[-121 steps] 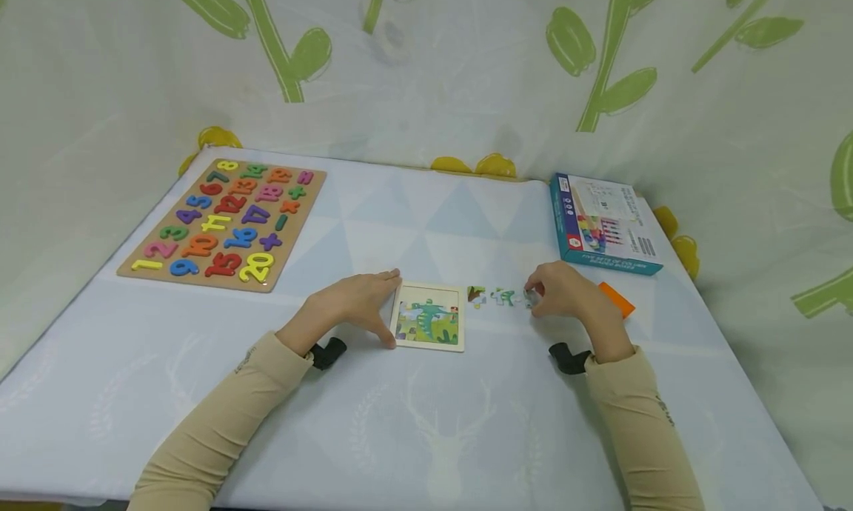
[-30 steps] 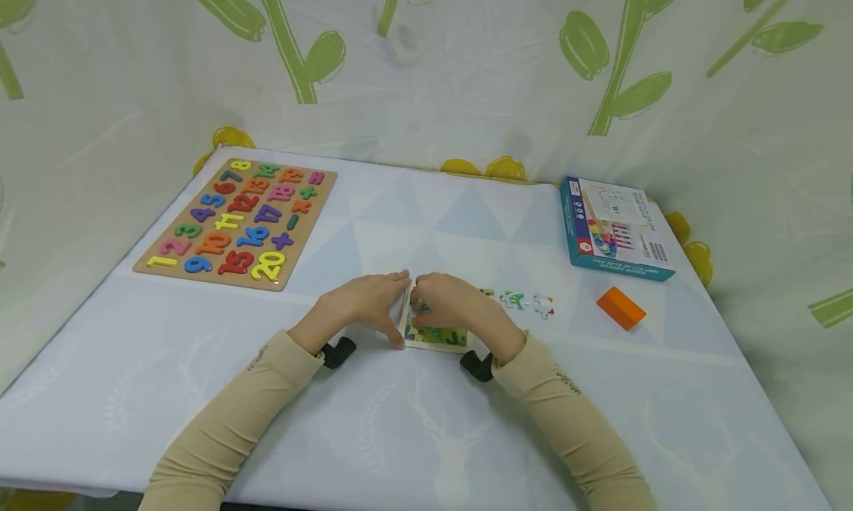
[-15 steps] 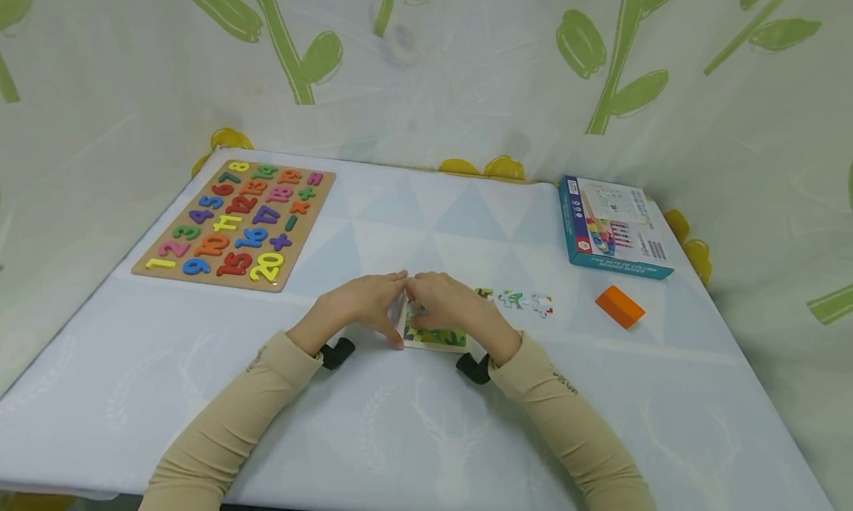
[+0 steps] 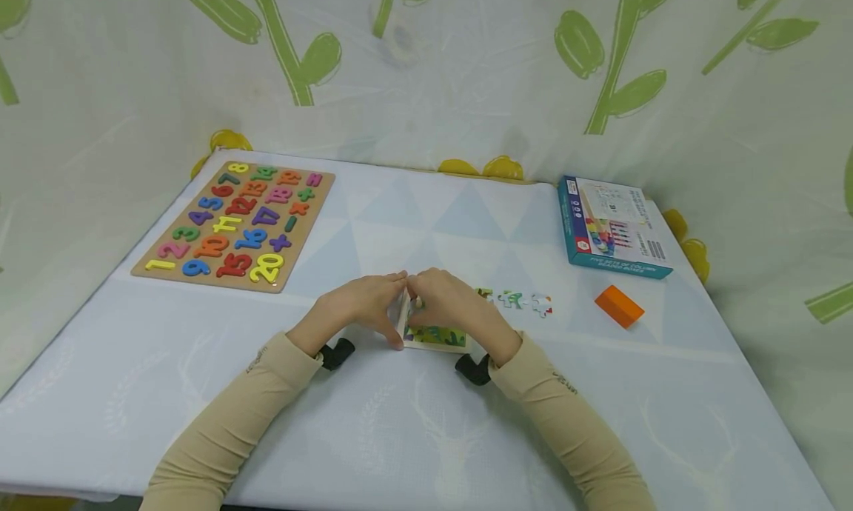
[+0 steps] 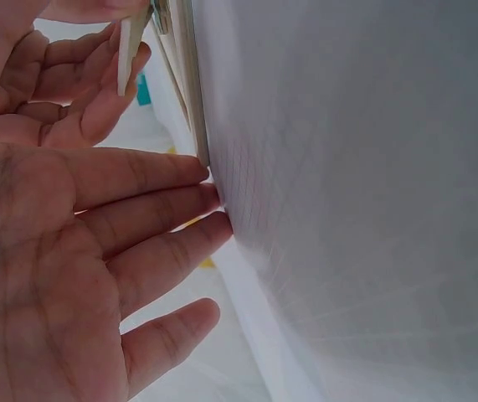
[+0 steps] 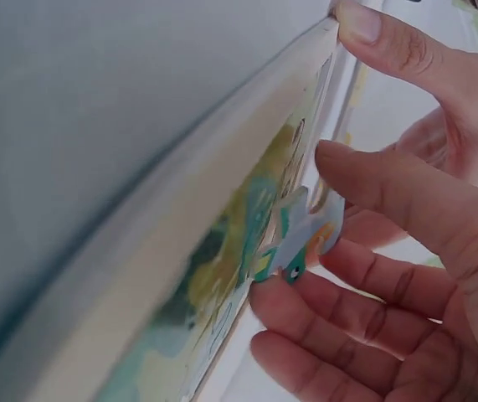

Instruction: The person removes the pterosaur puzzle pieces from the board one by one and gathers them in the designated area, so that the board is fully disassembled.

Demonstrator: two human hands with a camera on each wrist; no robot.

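A small wooden jigsaw puzzle tray (image 4: pixel 436 347) with a green picture lies on the table, largely covered by my right hand (image 4: pixel 443 300). That hand pinches a jigsaw puzzle piece (image 6: pixel 301 243), white with green and an eye printed on it, and holds it tilted at the tray surface. Along the tray's left side, my left hand (image 4: pixel 363 304) has its fingers straight; the fingertips (image 5: pixel 197 170) touch the tray edge at a corner and the thumb is at the near corner. Just right of the tray lie loose jigsaw pieces (image 4: pixel 512 299) in a row, one partly hidden by the right hand.
An orange block (image 4: pixel 620 306) lies farther right. Behind it is a boxed toy set (image 4: pixel 618 226) near the back right. A number board (image 4: pixel 233 226) with colourful numerals takes up the back left. A leaf-patterned curtain (image 4: pixel 453 74) hangs behind the table.
From the row's right side, my right hand has come left over the tray, holding a piece. Over the last second it only shifts slightly there. The left hand stays at the tray's edge.
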